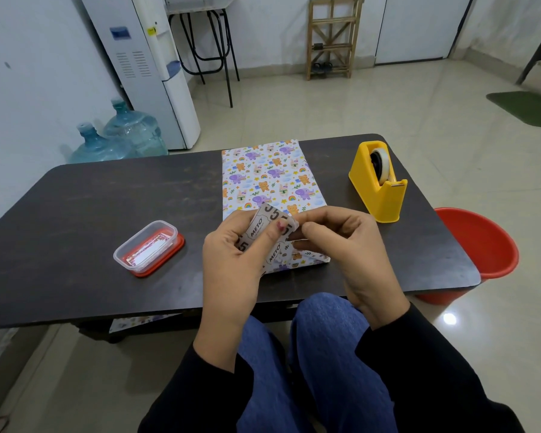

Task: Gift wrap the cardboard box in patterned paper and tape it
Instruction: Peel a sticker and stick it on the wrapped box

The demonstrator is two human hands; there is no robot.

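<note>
While the cardboard box (269,179) lies flat at the middle of the tabletop (107,198), covered in patterned paper (263,157) wherever I can see it, I read this as the sealing step at its six o'clock end. The left grip (231,254) curls round a printed strip (256,228) marked METO, thumb on top. The right grip (341,245) pinches the strip's three o'clock edge, fingers narrow. Whether a sticker is peeling off it I cannot tell, and the hands partly hide the near fold. The next move, I judge, calls for freeing a sticky piece and pressing it across that fold, or else reaching for the tape dispenser (378,182) at two o'clock. A clear container (149,248) sits at nine o'clock.
</note>
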